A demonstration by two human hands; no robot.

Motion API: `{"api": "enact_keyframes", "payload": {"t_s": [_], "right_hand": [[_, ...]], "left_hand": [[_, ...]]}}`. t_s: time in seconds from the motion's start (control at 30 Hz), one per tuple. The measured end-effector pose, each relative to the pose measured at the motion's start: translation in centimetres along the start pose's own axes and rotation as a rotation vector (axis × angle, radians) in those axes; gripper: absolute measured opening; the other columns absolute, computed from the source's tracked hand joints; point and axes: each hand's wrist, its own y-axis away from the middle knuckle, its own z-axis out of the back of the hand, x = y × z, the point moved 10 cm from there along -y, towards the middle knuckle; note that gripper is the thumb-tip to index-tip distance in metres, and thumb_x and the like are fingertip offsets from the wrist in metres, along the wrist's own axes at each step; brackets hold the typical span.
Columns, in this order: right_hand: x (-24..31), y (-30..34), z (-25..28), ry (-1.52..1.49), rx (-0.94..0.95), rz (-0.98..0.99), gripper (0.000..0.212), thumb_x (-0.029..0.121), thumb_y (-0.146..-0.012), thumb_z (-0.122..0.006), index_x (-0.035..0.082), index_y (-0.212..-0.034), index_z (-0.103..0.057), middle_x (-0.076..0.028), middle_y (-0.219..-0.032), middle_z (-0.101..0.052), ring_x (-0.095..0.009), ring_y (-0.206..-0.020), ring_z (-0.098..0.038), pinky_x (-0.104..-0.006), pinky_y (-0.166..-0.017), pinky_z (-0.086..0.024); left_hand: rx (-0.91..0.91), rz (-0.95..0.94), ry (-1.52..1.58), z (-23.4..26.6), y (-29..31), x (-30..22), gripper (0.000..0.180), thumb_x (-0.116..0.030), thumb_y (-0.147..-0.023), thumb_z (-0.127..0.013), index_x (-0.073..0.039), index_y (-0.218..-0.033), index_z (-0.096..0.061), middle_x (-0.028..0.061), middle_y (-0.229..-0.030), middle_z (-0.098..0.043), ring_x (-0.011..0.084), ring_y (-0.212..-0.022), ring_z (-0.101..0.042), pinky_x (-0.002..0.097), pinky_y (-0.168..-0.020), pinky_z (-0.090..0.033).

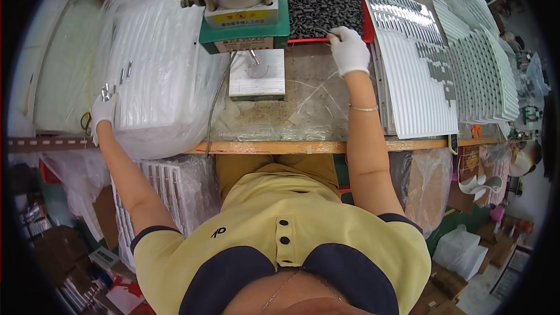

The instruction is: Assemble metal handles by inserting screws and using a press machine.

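Note:
My left hand (104,111), in a white glove, is at the left of the bench with its fingers closed around a few small shiny metal tubes (105,92). Two more metal tubes (125,72) lie just beyond it on a plastic-wrapped white stack (157,52). My gloved right hand (351,52) is over the near right corner of a red bin (370,26) full of small black tubular pieces (318,0). Its fingertips are pinched together next to a dark curved bit; what they hold is too small to make out.
A green press (245,34) with a metal cylinder stands in the middle, above a pale block (256,79). White slotted trays (411,81) and more stacked racks (481,76) fill the right side. A wooden bench edge (274,148) runs along the front, a dark cable (219,102) crossing it.

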Motion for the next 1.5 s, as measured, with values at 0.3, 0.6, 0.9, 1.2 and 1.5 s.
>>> {"api": "enact_keyframes", "payload": {"t_s": [0.3, 0.6, 0.9, 1.2, 1.5], "right_hand": [[1.8, -3.9, -0.9, 0.187, -0.018, 0.004, 0.018, 0.031, -0.084, -0.062, 0.016, -0.091, -0.070, -0.011, -0.091, -0.068, -0.031, -0.087, -0.065, -0.0405, -0.073, -0.051], [1.4, -5.7, -1.5, 0.290, 0.114, -0.086, 0.017, 0.027, -0.085, -0.060, 0.014, -0.092, -0.070, -0.012, -0.096, -0.068, -0.031, -0.090, -0.066, -0.0399, -0.074, -0.053], [1.6, -5.3, -0.7, 0.300, 0.030, -0.025, 0.022, 0.023, -0.087, -0.050, 0.013, -0.093, -0.069, -0.013, -0.099, -0.067, -0.034, -0.092, -0.065, -0.0437, -0.077, -0.053], [-1.0, 1.8, 2.1, -0.363, -0.042, 0.097, 0.012, 0.016, -0.083, -0.062, 0.008, -0.089, -0.069, -0.012, -0.088, -0.067, -0.026, -0.082, -0.064, -0.0338, -0.075, -0.049], [9.5, 10.3, 9.0, -0.559, 0.112, 0.466, 0.011, 0.003, -0.076, -0.066, 0.003, -0.087, -0.066, -0.009, -0.078, -0.061, -0.021, -0.071, -0.058, -0.0306, -0.068, -0.046]], "left_hand": [[0.022, -0.031, 0.099, 1.0, 1.4, -2.2, 0.034, -0.028, -0.074, -0.070, -0.002, -0.096, -0.066, 0.0109, -0.080, -0.066, 0.0221, -0.074, -0.061, 0.0351, -0.070, -0.046], [-0.008, -0.029, 0.710, 4.5, 6.8, -8.7, 0.023, -0.016, -0.081, -0.069, -0.003, -0.099, -0.063, -0.0014, -0.082, -0.059, 0.0069, -0.074, -0.051, 0.0215, -0.065, -0.040], [-0.454, 0.096, -0.071, 6.9, 6.4, -4.5, 0.042, -0.046, -0.080, -0.057, -0.009, -0.098, -0.064, 0.0161, -0.090, -0.067, 0.0380, -0.085, -0.062, 0.0409, -0.075, -0.049], [-0.670, -0.159, 0.668, 10.3, 7.1, -3.2, 0.023, -0.016, -0.079, -0.068, -0.002, -0.097, -0.063, 0.0048, -0.085, -0.067, 0.0149, -0.073, -0.063, 0.0286, -0.065, -0.049], [0.289, -0.512, 0.959, -0.6, 27.7, -35.2, 0.014, -0.005, -0.075, -0.072, -0.006, -0.086, -0.065, -0.0014, -0.073, -0.061, 0.0040, -0.064, -0.052, 0.0209, -0.058, -0.043]]}}
